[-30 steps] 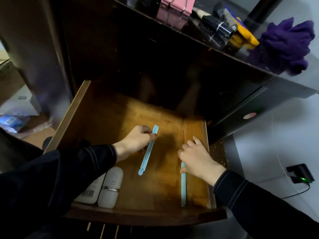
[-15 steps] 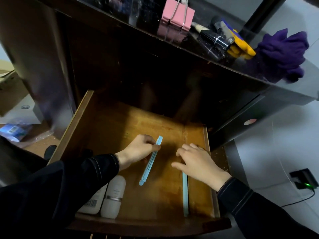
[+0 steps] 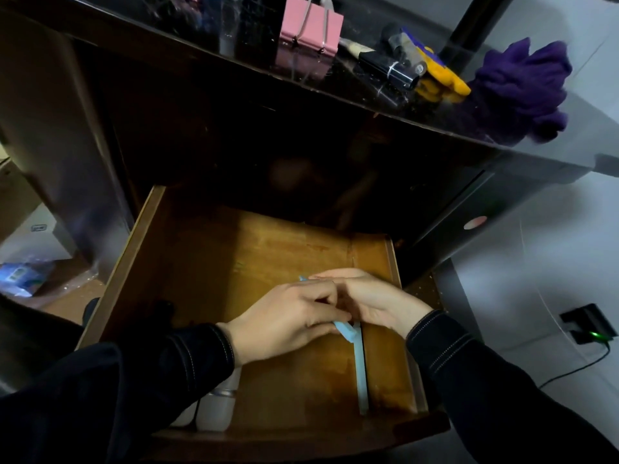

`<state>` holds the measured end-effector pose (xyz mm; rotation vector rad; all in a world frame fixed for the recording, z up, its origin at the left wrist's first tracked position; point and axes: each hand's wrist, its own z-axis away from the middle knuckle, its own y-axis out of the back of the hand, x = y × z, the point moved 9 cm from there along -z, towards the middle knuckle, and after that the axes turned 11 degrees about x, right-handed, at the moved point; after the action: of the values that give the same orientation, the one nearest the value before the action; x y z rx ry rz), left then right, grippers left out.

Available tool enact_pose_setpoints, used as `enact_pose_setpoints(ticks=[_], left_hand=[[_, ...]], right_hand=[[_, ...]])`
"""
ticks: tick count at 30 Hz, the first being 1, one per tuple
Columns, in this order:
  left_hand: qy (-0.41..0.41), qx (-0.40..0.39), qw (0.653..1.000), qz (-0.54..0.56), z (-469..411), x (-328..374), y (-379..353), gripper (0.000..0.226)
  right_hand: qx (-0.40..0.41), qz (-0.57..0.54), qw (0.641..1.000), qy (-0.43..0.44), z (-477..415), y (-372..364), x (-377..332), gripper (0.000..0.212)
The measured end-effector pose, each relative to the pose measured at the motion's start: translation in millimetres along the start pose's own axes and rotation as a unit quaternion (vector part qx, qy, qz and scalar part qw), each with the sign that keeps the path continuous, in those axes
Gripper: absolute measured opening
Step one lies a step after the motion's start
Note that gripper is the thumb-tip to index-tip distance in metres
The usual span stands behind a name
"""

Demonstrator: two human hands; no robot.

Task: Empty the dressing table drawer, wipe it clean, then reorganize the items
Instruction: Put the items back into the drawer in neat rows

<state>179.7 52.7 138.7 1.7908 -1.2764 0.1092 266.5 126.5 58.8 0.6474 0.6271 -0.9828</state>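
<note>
Drawer [image 3: 254,256], white bottles [image 3: 217,408] under left sleeve [image 3: 134,380]; left hand [image 3: 288,318] pinching blue strip [image 3: 345,329], right hand [image 3: 375,303] flat alongside.

Pale floor [image 3: 542,279] lies right of the right grip [image 3: 378,306], a green-lit black charger [image 3: 588,324] against it; dark glossy desk [image 3: 351,87] rises beyond.

Middle of the blue strip [image 3: 345,330] is hidden under my left hand [image 3: 288,319]; only its two ends show. My right hand [image 3: 371,303] is partly covered by the left, so I can't read its hold. Far end of the second strip [image 3: 361,373] lies under that hand. The white bottles [image 3: 217,410] are mostly behind my left sleeve [image 3: 150,373]. The pink clip [image 3: 311,28] is cut by the top edge. The blue packet [image 3: 20,276] is blurred.
</note>
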Motion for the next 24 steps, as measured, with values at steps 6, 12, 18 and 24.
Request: enact_pose_setpoints(ticks=[6,12,18,24], left_hand=[[0.019,-0.023,0.999,-0.029,1.9,-9.7,-6.3,0.036],[0.154,-0.134,0.973,-0.104,20.9,-63.3,-26.8,0.031],[0.200,-0.210,0.950,-0.120,38.3,-84.0,-41.0,0.028],[0.203,-0.227,0.946,-0.112,42.7,-88.5,-48.3,0.026]], right_hand=[[0.069,0.060,0.995,0.049,-10.3,16.5,-9.1,0.036],[0.096,0.287,0.949,0.091,-10.2,28.7,-3.0,0.050],[0.083,0.372,0.921,0.072,-18.4,26.0,17.3,0.032],[0.066,0.631,0.755,0.164,-14.5,14.7,14.9,0.041]])
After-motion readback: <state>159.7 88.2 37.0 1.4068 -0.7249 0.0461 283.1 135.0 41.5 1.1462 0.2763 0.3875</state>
